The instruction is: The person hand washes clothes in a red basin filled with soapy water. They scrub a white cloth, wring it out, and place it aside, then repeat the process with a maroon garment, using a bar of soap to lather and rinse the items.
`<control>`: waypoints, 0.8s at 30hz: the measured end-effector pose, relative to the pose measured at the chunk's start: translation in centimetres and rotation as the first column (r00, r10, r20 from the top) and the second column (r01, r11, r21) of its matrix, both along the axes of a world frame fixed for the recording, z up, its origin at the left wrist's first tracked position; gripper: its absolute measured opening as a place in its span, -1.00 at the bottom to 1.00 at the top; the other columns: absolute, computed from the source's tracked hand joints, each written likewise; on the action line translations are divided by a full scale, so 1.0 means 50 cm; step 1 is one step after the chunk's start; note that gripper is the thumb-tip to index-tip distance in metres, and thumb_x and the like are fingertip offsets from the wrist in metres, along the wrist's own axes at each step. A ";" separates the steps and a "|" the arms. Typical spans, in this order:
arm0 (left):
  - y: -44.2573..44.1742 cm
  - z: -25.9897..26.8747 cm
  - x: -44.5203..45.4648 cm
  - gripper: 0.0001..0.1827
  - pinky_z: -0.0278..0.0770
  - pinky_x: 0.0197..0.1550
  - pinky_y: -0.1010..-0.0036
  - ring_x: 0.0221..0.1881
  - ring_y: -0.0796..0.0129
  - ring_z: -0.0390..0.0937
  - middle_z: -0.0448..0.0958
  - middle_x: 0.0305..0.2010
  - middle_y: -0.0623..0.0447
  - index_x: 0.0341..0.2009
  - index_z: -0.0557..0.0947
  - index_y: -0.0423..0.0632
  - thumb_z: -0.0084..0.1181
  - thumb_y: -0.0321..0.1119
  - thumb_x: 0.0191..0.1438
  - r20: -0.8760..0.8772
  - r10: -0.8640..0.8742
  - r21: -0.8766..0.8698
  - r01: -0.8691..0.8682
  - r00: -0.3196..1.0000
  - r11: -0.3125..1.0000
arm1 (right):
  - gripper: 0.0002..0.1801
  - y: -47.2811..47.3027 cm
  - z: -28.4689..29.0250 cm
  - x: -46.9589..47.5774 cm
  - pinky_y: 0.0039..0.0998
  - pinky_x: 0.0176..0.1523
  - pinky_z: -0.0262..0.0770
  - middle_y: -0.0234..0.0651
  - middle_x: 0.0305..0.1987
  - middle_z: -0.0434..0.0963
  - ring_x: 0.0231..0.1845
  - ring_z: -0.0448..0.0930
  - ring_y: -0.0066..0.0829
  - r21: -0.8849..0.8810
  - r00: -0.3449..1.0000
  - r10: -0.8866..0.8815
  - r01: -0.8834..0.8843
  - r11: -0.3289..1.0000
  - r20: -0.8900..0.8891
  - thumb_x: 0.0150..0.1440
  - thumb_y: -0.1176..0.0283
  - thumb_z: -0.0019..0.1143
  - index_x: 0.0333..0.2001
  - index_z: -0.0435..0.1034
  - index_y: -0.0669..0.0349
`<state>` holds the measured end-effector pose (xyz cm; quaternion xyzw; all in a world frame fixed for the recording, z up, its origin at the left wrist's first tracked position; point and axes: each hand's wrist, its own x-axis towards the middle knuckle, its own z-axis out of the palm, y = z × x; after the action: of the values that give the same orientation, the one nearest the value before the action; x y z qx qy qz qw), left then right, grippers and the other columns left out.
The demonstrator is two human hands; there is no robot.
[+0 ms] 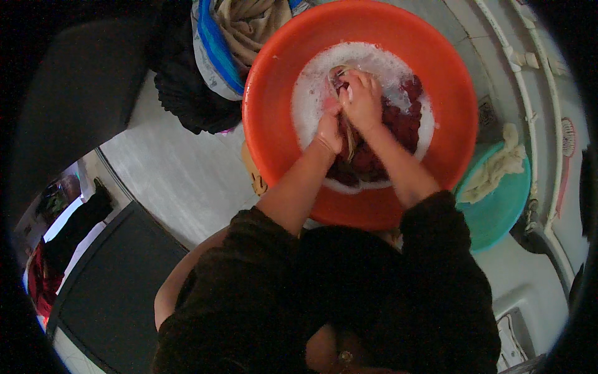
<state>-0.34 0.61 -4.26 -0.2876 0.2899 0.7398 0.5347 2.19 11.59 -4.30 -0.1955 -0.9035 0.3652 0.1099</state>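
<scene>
A large orange plastic basin (271, 98) stands before me with white soapy foam (308, 75) on the water in it. Dark red cloth (402, 126) lies soaked in the suds, and a pale strip or trim (350, 145) runs along part of it. My right hand (362, 100) is curled over a bunched part of this cloth near the basin's middle. Just left of it, my left hand (331, 125) grips the same bunch from the side, its fingers partly hidden by foam and fabric. Both forearms reach in over the near rim.
At the basin's right stands a turquoise basin (495, 224) with a pale wet cloth (495, 170) over its edge. White pipes (528, 93) and a pink-handled brush (566, 140) are along the right wall. Beyond the left rim sit a blue-and-white bag (217, 51) holding beige fabric (252, 23) and black cloth (201, 103).
</scene>
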 end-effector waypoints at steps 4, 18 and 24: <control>-0.022 -0.053 0.017 -0.55 0.47 0.18 0.22 0.08 0.16 0.50 0.56 0.07 -0.04 0.11 0.52 -0.06 -0.18 -0.05 0.32 0.036 0.279 0.466 -0.264 0.959 0.845 | -0.63 -0.106 0.052 0.087 -0.03 0.30 0.26 -0.11 0.11 0.48 0.16 0.41 0.02 -0.127 0.989 0.065 -0.082 0.988 -0.133 0.11 0.31 0.07 0.00 0.48 0.15; -0.016 -0.056 -0.004 -0.53 0.54 0.12 0.24 0.08 0.17 0.53 0.56 0.08 -0.03 0.13 0.50 -0.04 -0.22 0.00 0.37 -0.092 0.069 0.116 -0.058 0.993 0.992 | -0.53 -0.146 0.040 0.088 -0.05 0.25 0.29 -0.07 0.09 0.49 0.14 0.42 0.01 -0.220 0.992 0.051 -0.076 0.972 -0.119 0.07 0.40 0.04 0.11 0.45 0.12; -0.003 0.004 -0.016 -0.47 0.59 0.07 0.25 0.03 0.12 0.57 0.55 0.12 -0.06 0.20 0.45 -0.08 -0.27 0.02 0.39 0.031 -0.242 -0.082 0.243 0.970 0.966 | -0.55 0.039 -0.016 -0.002 -0.04 0.25 0.34 -0.09 0.03 0.51 0.13 0.46 -0.02 0.048 0.995 0.073 -0.077 0.996 0.072 0.05 0.21 0.16 0.02 0.48 0.11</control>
<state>-1.15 0.46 -4.04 -0.2803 0.3486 0.6528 0.6113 2.08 13.55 -5.10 -0.1712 -0.9225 0.3389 0.0691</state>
